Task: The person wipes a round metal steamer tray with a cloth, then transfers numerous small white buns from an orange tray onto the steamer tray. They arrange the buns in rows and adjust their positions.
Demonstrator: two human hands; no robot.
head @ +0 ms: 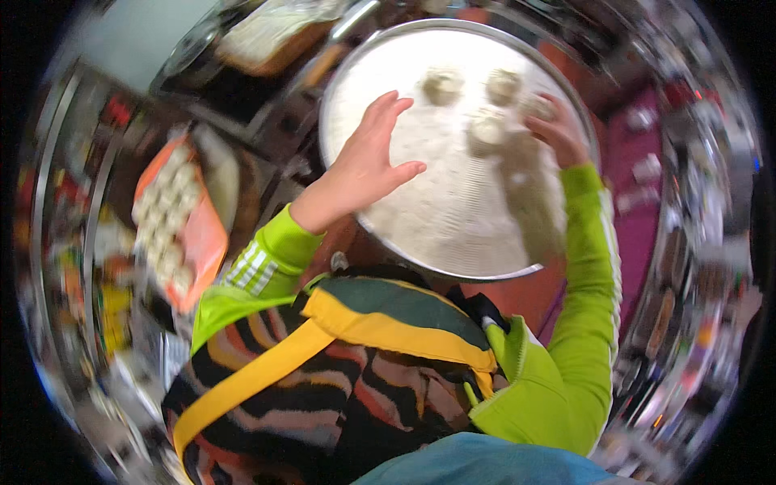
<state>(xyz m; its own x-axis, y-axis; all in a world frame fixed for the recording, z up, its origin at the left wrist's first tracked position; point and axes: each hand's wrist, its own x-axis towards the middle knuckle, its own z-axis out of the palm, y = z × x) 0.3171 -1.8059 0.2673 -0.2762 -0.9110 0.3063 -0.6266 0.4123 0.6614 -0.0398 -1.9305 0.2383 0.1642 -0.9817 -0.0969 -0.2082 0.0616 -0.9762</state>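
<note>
A large round metal-rimmed tray (448, 212) with a pale, ridged surface lies before me. Several small pale filled dumplings or buns with gathered tops stand towards its far right part, among them a front bun (487, 127), a left bun (442, 85) and a back bun (504, 85). My right hand (559, 130) has its thumb and fingers around another bun (537, 108) near the right rim; blur softens this contact. Over the tray's left side, my left hand (370, 160) is empty, thumb and fingers spread apart.
On my left sits an orange tray (203, 236) with many pale round pieces. A plastic-covered container (273, 39) stands at the far left, near a wooden handle (324, 65). A purple surface (633, 163) with small white pieces lies to the right.
</note>
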